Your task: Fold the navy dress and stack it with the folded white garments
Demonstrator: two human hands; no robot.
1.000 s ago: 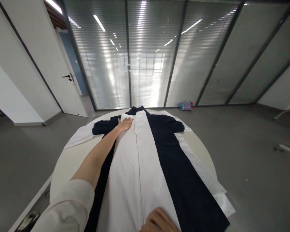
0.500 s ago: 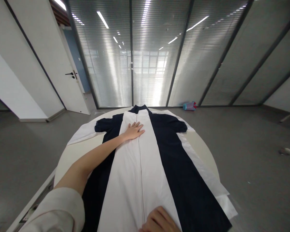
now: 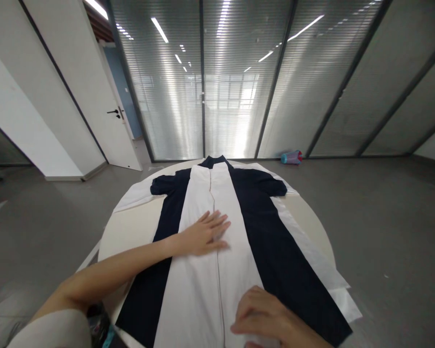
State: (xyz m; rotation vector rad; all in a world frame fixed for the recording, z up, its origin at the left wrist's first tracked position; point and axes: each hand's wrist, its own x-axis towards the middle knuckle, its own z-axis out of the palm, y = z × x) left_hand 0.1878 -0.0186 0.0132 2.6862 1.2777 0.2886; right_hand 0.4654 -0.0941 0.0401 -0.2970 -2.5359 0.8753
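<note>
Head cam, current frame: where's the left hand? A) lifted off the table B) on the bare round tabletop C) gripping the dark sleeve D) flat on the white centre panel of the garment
D: the left hand lies palm down, fingers spread, on the white centre panel of the long dark navy and white garment, mid-length, beside its centre seam.

Garment [image 3: 261,232] flat on round table [image 3: 130,232]; left hand [image 3: 203,234] at its middle, right hand [image 3: 264,316] on near end.

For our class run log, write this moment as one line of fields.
left hand: flat on white panel | right hand: pressing near hem | garment: spread on round table | floor: bottle
</note>
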